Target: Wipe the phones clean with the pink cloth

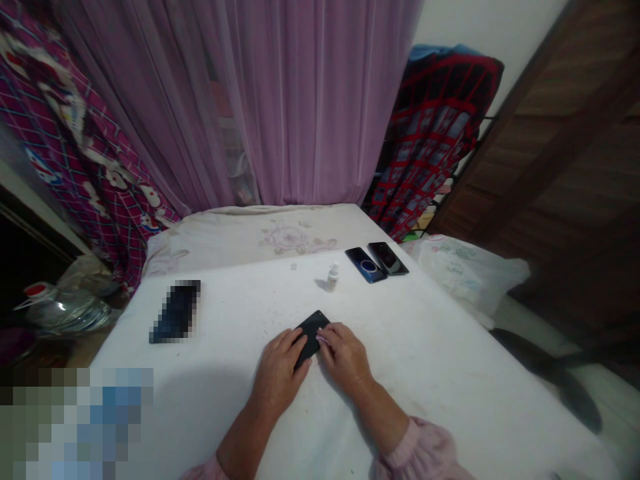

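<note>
A dark phone (pixel 312 328) lies on the white-covered table in front of me, tilted diagonally. My left hand (pixel 281 368) grips its left side, with fingers on the top face and the thumb at the near edge. Over its right side, my right hand (pixel 345 357) pinches a small pale pink cloth (pixel 321 337) against the surface. Part of the phone is hidden under both hands. Just beyond it, a small white bottle (pixel 333 278) stands upright.
Two more phones (pixel 367 265) (pixel 389 258) lie side by side at the back right. A pixelated dark object (pixel 176 312) is on the left. A tiny pale square (pixel 293 267) sits near the back. A large water bottle (pixel 60 310) stands beyond the table's left edge; a plastic bag (pixel 460 273) is at right.
</note>
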Demonstrator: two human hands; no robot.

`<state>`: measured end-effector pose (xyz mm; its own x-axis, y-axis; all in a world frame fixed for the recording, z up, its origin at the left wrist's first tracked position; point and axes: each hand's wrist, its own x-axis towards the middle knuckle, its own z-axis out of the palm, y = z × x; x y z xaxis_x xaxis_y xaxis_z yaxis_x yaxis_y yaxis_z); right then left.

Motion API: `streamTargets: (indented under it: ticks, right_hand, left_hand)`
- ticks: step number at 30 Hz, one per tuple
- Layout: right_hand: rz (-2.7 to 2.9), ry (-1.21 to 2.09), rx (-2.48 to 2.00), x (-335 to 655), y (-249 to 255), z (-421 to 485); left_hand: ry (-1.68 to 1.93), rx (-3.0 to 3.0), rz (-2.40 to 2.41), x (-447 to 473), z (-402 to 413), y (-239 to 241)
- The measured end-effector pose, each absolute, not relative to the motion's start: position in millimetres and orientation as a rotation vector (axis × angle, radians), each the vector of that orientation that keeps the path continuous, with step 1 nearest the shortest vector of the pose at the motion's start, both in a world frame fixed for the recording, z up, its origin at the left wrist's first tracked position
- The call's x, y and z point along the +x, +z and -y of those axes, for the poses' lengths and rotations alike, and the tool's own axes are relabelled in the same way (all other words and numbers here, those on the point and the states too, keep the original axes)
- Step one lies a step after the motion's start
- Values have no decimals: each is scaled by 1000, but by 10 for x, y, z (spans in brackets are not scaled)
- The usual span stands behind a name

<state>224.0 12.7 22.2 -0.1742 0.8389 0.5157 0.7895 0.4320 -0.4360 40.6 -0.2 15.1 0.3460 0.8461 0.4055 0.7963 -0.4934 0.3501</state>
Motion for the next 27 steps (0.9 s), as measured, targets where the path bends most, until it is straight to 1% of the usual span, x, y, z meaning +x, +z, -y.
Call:
streamTargets:
  ticks: [9,17,27]
  right_hand:
    - [1840,78,-1508,2396,139,-273]
    - [1982,79,-1391,2236,196,-130]
    - [1879,-6,-1543,2385,155,-279]
  left_hand:
    - [852,2495,-1519,404,5,149]
    - [871,2493,-1503,399,-1,140]
    - [809,2504,-1528,408,6,163]
